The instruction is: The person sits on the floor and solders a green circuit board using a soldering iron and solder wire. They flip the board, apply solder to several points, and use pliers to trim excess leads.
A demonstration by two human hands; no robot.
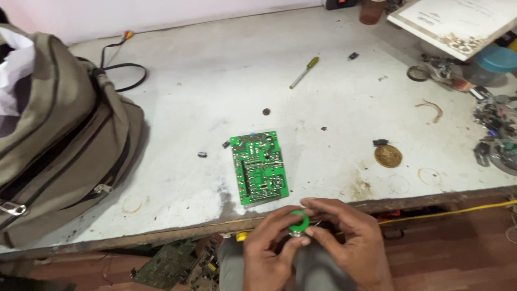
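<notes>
Both my hands meet just below the bench's front edge, over my lap. My left hand (267, 249) and my right hand (350, 242) together pinch a small green ring-shaped part (299, 221) between their fingertips. A green circuit board (259, 167) lies solder side up on the white bench (215, 81), a short way beyond my fingers.
A large khaki backpack (59, 145) fills the left of the bench, with a black cable (121, 67) behind it. A yellow-handled screwdriver (304, 72) lies further back. A round brass disc (388, 156), loose small components and a pile of parts (495, 129) sit at right. Another circuit board (167, 264) lies under the bench.
</notes>
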